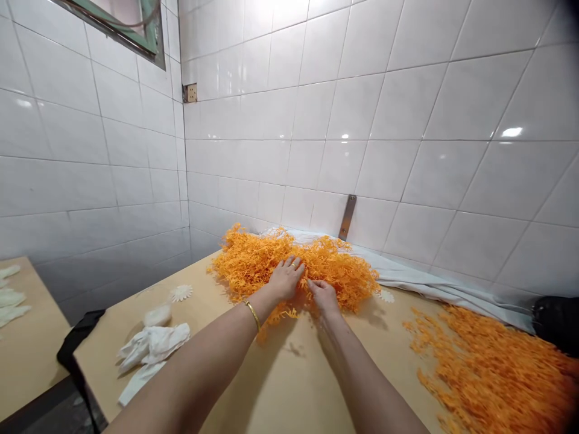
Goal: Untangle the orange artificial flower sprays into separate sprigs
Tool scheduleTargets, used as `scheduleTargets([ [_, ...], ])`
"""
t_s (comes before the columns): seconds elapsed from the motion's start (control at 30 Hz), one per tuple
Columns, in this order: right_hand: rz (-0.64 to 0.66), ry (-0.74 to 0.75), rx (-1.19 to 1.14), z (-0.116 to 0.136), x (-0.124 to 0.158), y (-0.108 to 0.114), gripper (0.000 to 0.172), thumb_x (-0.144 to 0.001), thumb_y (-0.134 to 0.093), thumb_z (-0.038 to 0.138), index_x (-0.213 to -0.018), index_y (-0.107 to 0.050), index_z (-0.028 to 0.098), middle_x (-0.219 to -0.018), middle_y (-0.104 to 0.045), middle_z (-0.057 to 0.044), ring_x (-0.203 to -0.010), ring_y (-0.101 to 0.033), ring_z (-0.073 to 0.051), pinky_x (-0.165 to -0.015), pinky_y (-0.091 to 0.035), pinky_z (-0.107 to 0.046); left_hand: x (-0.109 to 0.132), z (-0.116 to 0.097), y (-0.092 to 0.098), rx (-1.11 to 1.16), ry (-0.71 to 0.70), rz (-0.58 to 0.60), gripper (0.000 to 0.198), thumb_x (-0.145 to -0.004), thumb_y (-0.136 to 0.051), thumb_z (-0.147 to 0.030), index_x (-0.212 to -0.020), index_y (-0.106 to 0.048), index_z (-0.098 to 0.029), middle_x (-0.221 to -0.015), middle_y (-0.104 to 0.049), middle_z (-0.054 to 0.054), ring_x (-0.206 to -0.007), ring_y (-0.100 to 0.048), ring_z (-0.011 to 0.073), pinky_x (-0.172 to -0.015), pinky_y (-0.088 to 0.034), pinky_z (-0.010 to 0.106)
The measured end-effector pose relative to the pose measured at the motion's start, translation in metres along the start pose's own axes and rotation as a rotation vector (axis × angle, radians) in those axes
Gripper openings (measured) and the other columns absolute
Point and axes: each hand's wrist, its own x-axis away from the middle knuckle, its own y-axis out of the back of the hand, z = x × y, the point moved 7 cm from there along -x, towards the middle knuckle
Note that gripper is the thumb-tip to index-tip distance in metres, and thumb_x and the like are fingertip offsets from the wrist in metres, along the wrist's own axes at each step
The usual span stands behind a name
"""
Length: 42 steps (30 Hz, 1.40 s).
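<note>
A bushy heap of orange, curly, stringy pieces lies on the tan table near the wall. My left hand rests on the front middle of this heap, its fingers stretched over the strands; a ring and a gold bangle show on that arm. Just to its right, my right hand has its fingers curled and pinched together at the heap's front edge, on what look like orange strands. The fingertips are partly hidden. A few loose orange bits hang below, between the wrists.
A second orange pile spreads over the table's right side. Crumpled white gloves or cloth and a white flower-shaped piece lie at left. Pale cloth runs along the tiled wall, by a metal bracket. Another table stands far left.
</note>
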Motion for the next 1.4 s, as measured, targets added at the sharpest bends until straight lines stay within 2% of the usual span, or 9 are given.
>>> scheduleTargets([
  [0.27,0.190,0.073,-0.003,0.037,0.032,0.036,0.030,-0.053,-0.060,0.041,-0.047,-0.042,0.017,-0.045,-0.037,0.006,-0.047,-0.031,-0.008,-0.047,-0.026,-0.022,-0.006,0.012,-0.003,-0.023,0.056,0.000,0.066,-0.058,-0.065,-0.024,-0.120,-0.041,-0.017,-0.141,-0.018,0.012,-0.128,-0.014,0.0277,-0.099,-0.023,0.041],
  [0.4,0.172,0.127,0.134,0.043,0.048,0.059,0.030,-0.060,-0.055,0.042,-0.050,-0.040,0.018,-0.048,-0.034,0.006,-0.049,-0.029,-0.008,-0.047,-0.023,-0.022,-0.006,0.012,-0.003,-0.036,0.038,-0.008,0.045,-0.059,-0.066,-0.024,-0.101,-0.055,-0.017,-0.141,-0.018,0.011,-0.127,-0.018,0.0288,-0.097,-0.027,0.041],
  [0.5,0.138,0.108,0.220,0.040,0.053,0.075,0.030,-0.063,-0.052,0.044,-0.052,-0.040,0.019,-0.048,-0.034,0.006,-0.048,-0.029,-0.009,-0.046,-0.023,-0.023,-0.004,0.014,-0.005,-0.023,0.041,-0.039,0.035,-0.065,-0.057,-0.014,-0.100,-0.054,-0.016,-0.141,-0.017,0.012,-0.127,-0.020,0.0274,-0.096,-0.029,0.039],
  [0.6,0.094,0.106,0.294,0.039,0.052,0.089,0.030,-0.064,-0.051,0.044,-0.052,-0.040,0.019,-0.048,-0.035,0.005,-0.048,-0.030,-0.009,-0.046,-0.023,-0.023,-0.001,0.014,-0.008,0.029,0.036,-0.048,0.054,-0.065,-0.056,-0.012,-0.117,-0.042,-0.018,-0.141,-0.016,0.014,-0.127,-0.018,0.0271,-0.097,-0.027,0.040],
  [0.77,-0.035,0.084,0.241,0.035,0.040,0.115,0.032,-0.060,-0.055,0.046,-0.050,-0.044,0.018,-0.046,-0.039,0.004,-0.045,-0.031,-0.009,-0.046,-0.024,-0.024,0.006,0.017,-0.005,0.133,0.007,-0.097,0.099,-0.058,-0.066,-0.027,-0.135,-0.003,-0.021,-0.140,-0.019,0.015,-0.127,-0.019,0.0265,-0.098,-0.024,0.039],
  [1.03,-0.191,0.051,0.129,0.020,0.035,0.149,0.031,-0.058,-0.058,0.045,-0.051,-0.047,0.018,-0.044,-0.043,0.004,-0.046,-0.035,-0.010,-0.047,-0.028,-0.024,0.007,0.027,-0.007,0.160,0.042,-0.002,0.087,-0.056,-0.068,-0.031,-0.131,-0.025,-0.027,-0.140,-0.017,0.013,-0.125,-0.023,0.0294,-0.096,-0.027,0.038],
  [1.17,-0.083,0.139,0.398,0.015,0.045,0.143,0.029,-0.066,-0.052,0.045,-0.056,-0.052,0.018,-0.051,-0.049,0.001,-0.050,-0.042,-0.013,-0.050,-0.032,-0.026,0.006,0.022,-0.004,0.206,-0.008,0.092,0.092,-0.051,-0.069,-0.038,-0.132,-0.025,-0.027,-0.139,-0.020,0.012,-0.124,-0.025,0.0310,-0.095,-0.030,0.037],
  [1.27,0.016,0.307,0.747,0.019,0.060,0.124,0.026,-0.072,-0.045,0.038,-0.068,-0.062,0.019,-0.069,-0.057,-0.005,-0.070,-0.051,-0.021,-0.063,-0.037,-0.032,0.005,0.017,-0.001,0.166,-0.018,0.097,0.089,-0.051,-0.069,-0.037,-0.130,-0.029,-0.025,-0.137,-0.023,0.014,-0.123,-0.025,0.0324,-0.094,-0.029,0.042],
  [1.4,-0.144,0.523,1.051,0.040,0.083,0.110,0.028,-0.077,-0.041,0.030,-0.095,-0.062,0.023,-0.101,-0.052,-0.010,-0.096,-0.045,-0.028,-0.075,-0.035,-0.040,0.007,0.011,0.006,0.224,-0.034,0.112,0.089,-0.046,-0.071,-0.041,-0.127,-0.036,-0.024,-0.138,-0.022,0.015,-0.124,-0.021,0.0336,-0.096,-0.026,0.045],
])
